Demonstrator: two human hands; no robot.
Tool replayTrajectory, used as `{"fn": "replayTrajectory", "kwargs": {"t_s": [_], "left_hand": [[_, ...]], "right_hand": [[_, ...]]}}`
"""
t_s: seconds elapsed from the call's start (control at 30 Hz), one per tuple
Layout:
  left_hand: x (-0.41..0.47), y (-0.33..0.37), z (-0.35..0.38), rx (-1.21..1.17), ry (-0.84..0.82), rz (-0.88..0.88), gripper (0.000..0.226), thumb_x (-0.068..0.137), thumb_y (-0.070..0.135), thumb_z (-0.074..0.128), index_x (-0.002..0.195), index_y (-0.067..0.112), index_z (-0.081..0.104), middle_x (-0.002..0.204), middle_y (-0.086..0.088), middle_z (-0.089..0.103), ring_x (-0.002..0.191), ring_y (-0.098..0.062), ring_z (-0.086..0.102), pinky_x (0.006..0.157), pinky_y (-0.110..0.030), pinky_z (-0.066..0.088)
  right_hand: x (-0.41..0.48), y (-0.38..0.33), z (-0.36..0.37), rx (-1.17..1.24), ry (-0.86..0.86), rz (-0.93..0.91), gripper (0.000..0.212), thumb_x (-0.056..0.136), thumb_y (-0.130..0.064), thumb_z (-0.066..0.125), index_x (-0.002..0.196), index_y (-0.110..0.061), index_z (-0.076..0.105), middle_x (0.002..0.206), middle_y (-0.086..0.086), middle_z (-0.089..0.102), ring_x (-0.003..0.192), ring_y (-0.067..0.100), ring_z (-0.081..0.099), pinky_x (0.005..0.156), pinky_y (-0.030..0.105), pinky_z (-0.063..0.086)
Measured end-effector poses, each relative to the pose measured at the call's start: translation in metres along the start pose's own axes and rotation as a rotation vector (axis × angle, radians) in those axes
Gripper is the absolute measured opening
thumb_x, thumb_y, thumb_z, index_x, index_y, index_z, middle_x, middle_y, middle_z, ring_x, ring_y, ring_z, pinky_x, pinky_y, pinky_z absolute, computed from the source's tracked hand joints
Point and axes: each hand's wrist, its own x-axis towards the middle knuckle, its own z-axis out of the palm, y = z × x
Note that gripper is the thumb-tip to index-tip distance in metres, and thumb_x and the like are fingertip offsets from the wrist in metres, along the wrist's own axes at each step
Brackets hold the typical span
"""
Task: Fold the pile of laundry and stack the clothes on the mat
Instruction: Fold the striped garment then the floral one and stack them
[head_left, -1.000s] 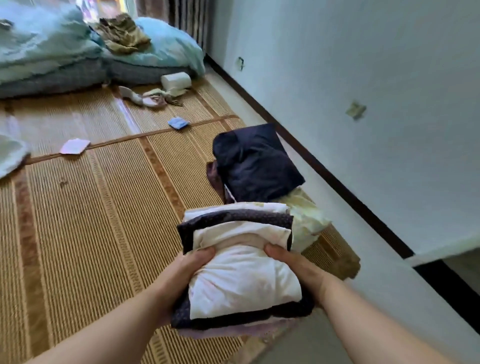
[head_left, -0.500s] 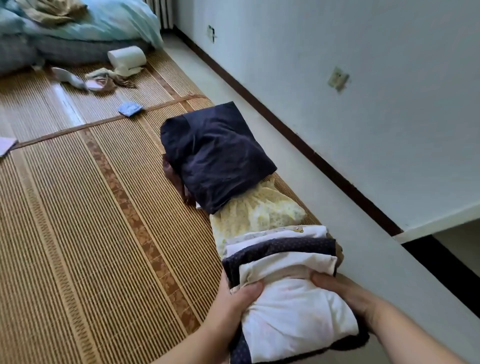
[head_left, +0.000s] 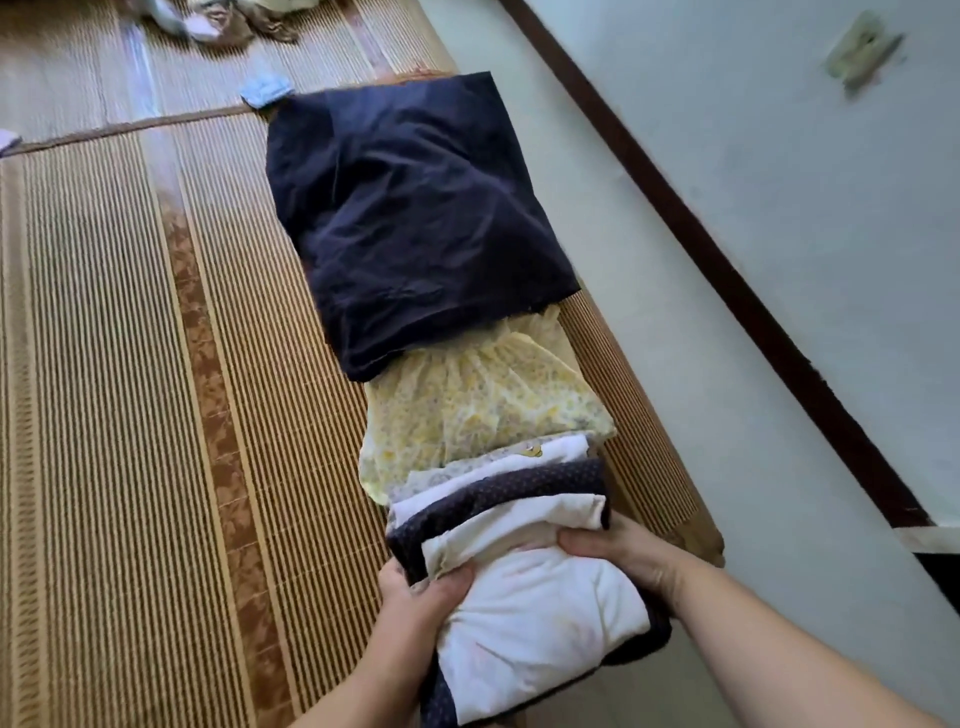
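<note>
- Head view shows me both hands on a stack of folded clothes (head_left: 524, 577) at the near right corner of the woven mat (head_left: 130, 415).
- My left hand (head_left: 415, 597) grips the stack's left side, thumb curled over the top white piece and the other fingers hidden beneath the cloth.
- My right hand (head_left: 618, 556) grips the stack's right side, thumb pressed on the top and fingers wrapped round the edge.
- Layers I can make out in the stack: a white folded piece on top, a cream one under it, a dark dotted fabric, then paler pieces at the far end, one with a small yellow print.
- I cannot tell whether the stack rests on the mat or is held just above it.
- Just beyond the stack, touching its far end, lies a yellow floral garment (head_left: 478, 410) along the mat's right edge.
- Farther along that edge, a navy folded garment (head_left: 410, 218) overlaps the far part of the yellow one.
- At the navy garment's far left corner a small blue cloth (head_left: 265, 93) lies on the mat, near a seam running across the weave.
- Loose, blurred clothing (head_left: 218, 21) sits at the mat's far edge.
- Right of the mat runs pale floor (head_left: 649, 291), then a dark baseboard (head_left: 727, 280) below a white wall (head_left: 779, 130) with a wall socket (head_left: 860, 52).
</note>
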Motion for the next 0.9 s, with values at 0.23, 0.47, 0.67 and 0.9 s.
{"fn": "replayTrajectory", "kwargs": {"t_s": [0.23,0.47,0.67,0.9], "left_hand": [[0.033,0.021,0.007,0.041,-0.024,0.070,0.097,0.050,0.035,0.083,0.132,0.026,0.032,0.121,-0.007,0.060,0.093,-0.022,0.071,0.072,-0.036,0.057],[0.059,0.039,0.016,-0.006,-0.053,0.076,0.102,0.052,0.036,0.091,0.134,0.030,0.030,0.119,-0.005,0.061,0.091,-0.021,0.072,0.074,-0.038,0.058],[0.076,0.059,0.024,0.000,-0.039,0.102,0.100,0.056,0.035,0.080,0.141,0.029,0.027,0.117,-0.003,0.062,0.089,-0.019,0.072,0.070,-0.035,0.058],[0.064,0.060,0.025,0.100,0.050,0.102,0.130,0.043,0.053,0.086,0.147,0.039,0.009,0.131,0.002,0.050,0.112,-0.021,0.057,0.104,-0.048,0.044]], "right_hand": [[0.033,-0.030,-0.012,-0.050,0.035,-0.033,0.089,0.045,-0.038,0.085,0.128,-0.018,0.056,0.116,0.003,0.071,0.107,0.021,0.067,0.085,0.031,0.055],[0.056,-0.059,-0.018,-0.036,0.026,-0.067,0.050,0.063,-0.022,0.074,0.112,-0.014,0.062,0.096,0.001,0.076,0.088,0.015,0.073,0.066,0.022,0.056],[0.069,-0.080,-0.020,0.001,-0.004,-0.096,0.038,0.069,-0.015,0.081,0.103,-0.016,0.064,0.088,0.001,0.076,0.079,0.014,0.073,0.058,0.022,0.056],[0.065,-0.090,-0.023,-0.178,0.032,-0.024,0.069,0.062,-0.036,0.080,0.125,-0.019,0.057,0.104,-0.001,0.075,0.096,0.016,0.071,0.070,0.024,0.057]]}}
